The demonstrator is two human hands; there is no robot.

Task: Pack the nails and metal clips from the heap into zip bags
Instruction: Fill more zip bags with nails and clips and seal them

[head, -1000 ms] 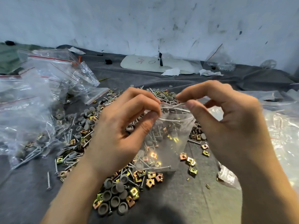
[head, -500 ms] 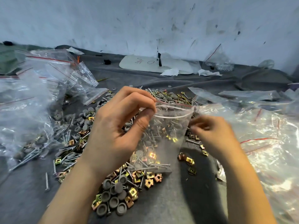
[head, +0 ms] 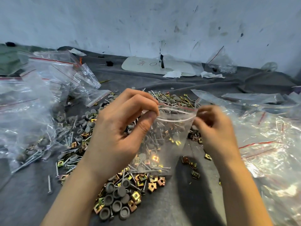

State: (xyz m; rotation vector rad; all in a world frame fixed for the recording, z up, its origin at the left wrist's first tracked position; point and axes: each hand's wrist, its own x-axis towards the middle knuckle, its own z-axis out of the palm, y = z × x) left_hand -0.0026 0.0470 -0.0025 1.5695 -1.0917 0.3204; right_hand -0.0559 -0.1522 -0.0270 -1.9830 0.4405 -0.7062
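Note:
A small clear zip bag (head: 169,137) hangs upright over the heap, its mouth open, with a few nails and clips lying at its bottom. My left hand (head: 120,128) pinches the left side of the bag's rim between thumb and fingers. My right hand (head: 213,128), blurred, pinches the right end of the rim. The heap (head: 123,190) of nails, grey caps and brass-coloured metal clips spreads over the grey cloth under and behind the bag.
Filled and empty zip bags (head: 32,111) pile up at the left. A stack of empty zip bags (head: 267,144) lies at the right. A white board (head: 146,66) and paper scraps lie by the wall (head: 146,22) at the back.
My right hand dropped from the bag's rim to the clips at the right of the bag, then rose back to the rim's right end. My left hand kept its hold.

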